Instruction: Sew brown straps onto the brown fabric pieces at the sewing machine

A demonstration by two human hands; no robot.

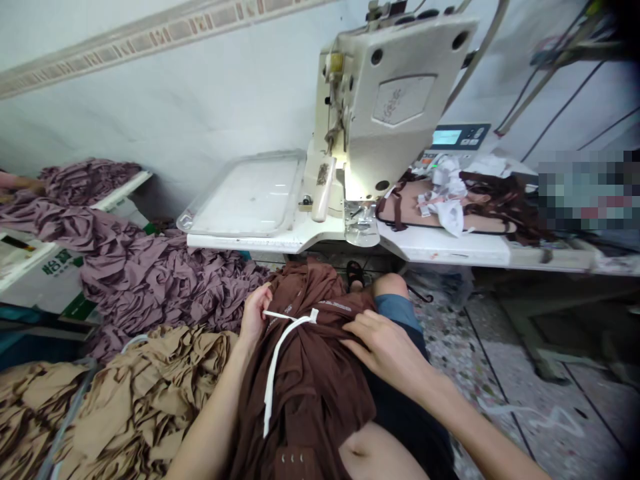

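A bundle of brown cloth (325, 367) lies gathered across my lap, with small light print near its top and a short row of metal hooks near the bottom. A narrow white strip (273, 380) curves over it, one end hanging down and another part running toward my left hand (254, 313). That hand is closed at the bundle's left edge, its fingertips pinching the strip's end. On the right side of the cloth, my right hand (383, 343) has its thumb and fingers bent over a fold and pressed onto it. Its fingertips partly sink into the fabric.
Ahead stands a white sewing machine (405, 100) with its lamp lit. A clear plastic tray (245, 193) sits left on its table; brown straps and white pieces (447, 193) lie right. Mauve cloth (165, 273) and tan cloth (150, 393) are heaped left. Another person's arm (20, 183) shows far left.
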